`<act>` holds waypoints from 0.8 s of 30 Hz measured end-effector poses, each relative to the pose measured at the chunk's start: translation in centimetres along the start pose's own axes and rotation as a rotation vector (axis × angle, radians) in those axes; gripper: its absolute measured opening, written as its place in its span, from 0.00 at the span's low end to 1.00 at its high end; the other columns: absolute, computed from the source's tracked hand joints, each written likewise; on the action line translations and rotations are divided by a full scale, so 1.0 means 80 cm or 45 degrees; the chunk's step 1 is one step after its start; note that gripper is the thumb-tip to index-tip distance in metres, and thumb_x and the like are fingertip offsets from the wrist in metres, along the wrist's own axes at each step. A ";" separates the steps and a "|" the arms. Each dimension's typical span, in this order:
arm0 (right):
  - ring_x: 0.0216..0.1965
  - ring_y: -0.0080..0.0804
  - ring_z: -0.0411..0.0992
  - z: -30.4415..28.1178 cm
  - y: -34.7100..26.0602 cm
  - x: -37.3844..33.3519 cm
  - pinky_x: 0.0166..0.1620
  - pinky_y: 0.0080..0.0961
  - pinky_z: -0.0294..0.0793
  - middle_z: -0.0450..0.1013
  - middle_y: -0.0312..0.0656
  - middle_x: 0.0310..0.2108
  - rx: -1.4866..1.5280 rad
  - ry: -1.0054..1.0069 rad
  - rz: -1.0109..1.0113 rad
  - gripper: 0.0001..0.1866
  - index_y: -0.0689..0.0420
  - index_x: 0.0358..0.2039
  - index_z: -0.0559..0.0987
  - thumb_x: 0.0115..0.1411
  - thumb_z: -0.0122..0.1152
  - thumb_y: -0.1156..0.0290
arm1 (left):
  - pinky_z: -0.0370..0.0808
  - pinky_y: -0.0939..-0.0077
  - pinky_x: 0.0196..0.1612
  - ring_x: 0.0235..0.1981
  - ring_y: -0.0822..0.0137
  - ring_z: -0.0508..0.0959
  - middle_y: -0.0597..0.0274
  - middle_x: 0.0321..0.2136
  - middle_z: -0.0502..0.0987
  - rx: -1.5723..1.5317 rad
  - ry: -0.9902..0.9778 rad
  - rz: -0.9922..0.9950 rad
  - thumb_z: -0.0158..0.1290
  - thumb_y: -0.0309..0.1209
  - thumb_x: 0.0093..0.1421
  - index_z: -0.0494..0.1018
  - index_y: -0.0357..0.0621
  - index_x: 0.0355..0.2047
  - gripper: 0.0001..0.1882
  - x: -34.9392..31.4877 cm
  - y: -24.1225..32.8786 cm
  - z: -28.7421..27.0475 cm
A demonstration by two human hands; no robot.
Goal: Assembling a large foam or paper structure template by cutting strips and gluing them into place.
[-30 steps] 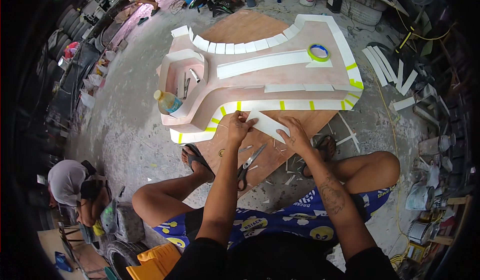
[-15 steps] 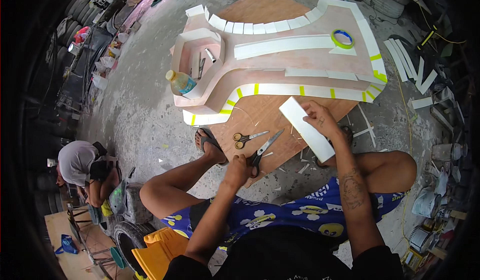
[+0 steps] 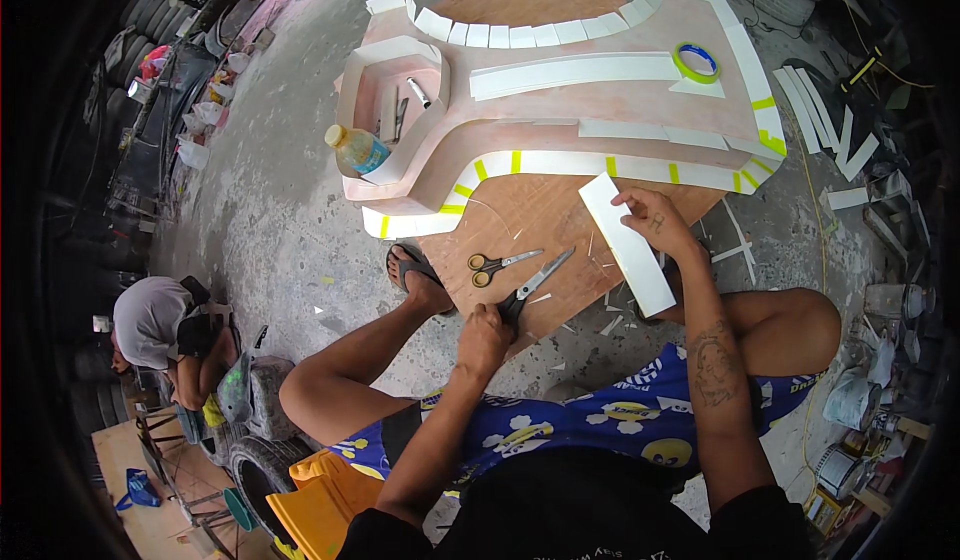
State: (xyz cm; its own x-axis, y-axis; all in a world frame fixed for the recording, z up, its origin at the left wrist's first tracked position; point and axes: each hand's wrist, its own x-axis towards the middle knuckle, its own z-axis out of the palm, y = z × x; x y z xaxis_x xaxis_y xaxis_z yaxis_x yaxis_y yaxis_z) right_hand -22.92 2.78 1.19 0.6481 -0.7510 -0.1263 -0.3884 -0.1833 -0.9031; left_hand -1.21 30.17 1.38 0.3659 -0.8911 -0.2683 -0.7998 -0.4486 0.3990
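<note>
A second ago both hands were on the white strip (image 3: 627, 250); now only the right hand (image 3: 655, 218) has it, pinching the right edge between thumb and fingers near the upper end. The left hand (image 3: 485, 340) has let go and is down at the big scissors (image 3: 545, 272), its fingers curled on the black handles and seemingly closed round them (the loops are mostly hidden by the fist). Since half a second ago the scissors have swung a little flatter. My reading is that the work has passed from handling the strip with two hands to taking up a tool, with the strip kept ready on the other side.

The strip is above the wooden board (image 3: 570, 215), right of the scissors and on the near side of the pink panel (image 3: 600, 100). Its long axis slants: the upper end points away and left, toward the panel's taped white border (image 3: 540, 163), the lower end toward the person and right. The scissors' tips point away and rightward, toward the strip, handles nearest the person.
</note>
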 end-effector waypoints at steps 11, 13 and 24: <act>0.31 0.23 0.73 0.003 -0.011 0.000 0.37 0.20 0.74 0.74 0.36 0.32 0.121 -0.068 0.034 0.16 0.58 0.42 0.79 0.52 0.62 0.83 | 0.76 0.62 0.34 0.29 0.49 0.80 0.42 0.28 0.78 -0.149 -0.062 0.106 0.59 0.27 0.49 0.73 0.32 0.32 0.12 0.049 -0.070 -0.072; 0.34 0.24 0.73 0.007 -0.004 0.003 0.39 0.21 0.74 0.75 0.37 0.35 0.231 -0.146 0.040 0.17 0.57 0.44 0.79 0.52 0.63 0.82 | 0.73 0.69 0.29 0.23 0.61 0.78 0.47 0.22 0.78 -0.406 -0.119 0.114 0.61 0.23 0.47 0.72 0.32 0.28 0.10 0.030 -0.066 -0.071; 0.30 0.16 0.68 0.020 -0.069 -0.008 0.38 0.15 0.69 0.72 0.30 0.25 0.265 -0.581 0.083 0.21 0.55 0.50 0.77 0.54 0.62 0.80 | 0.74 0.74 0.33 0.28 0.68 0.76 0.56 0.26 0.77 -0.510 -0.663 0.164 0.63 0.33 0.54 0.68 0.36 0.44 0.22 0.011 -0.042 -0.099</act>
State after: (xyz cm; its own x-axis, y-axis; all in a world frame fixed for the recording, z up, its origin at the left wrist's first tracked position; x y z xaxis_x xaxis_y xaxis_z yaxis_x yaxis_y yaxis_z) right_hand -20.12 5.31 5.60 0.8651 -0.3947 -0.3095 -0.3288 0.0199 -0.9442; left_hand 5.55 30.36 6.78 -0.0784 -0.8346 -0.5452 -0.5466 -0.4213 0.7237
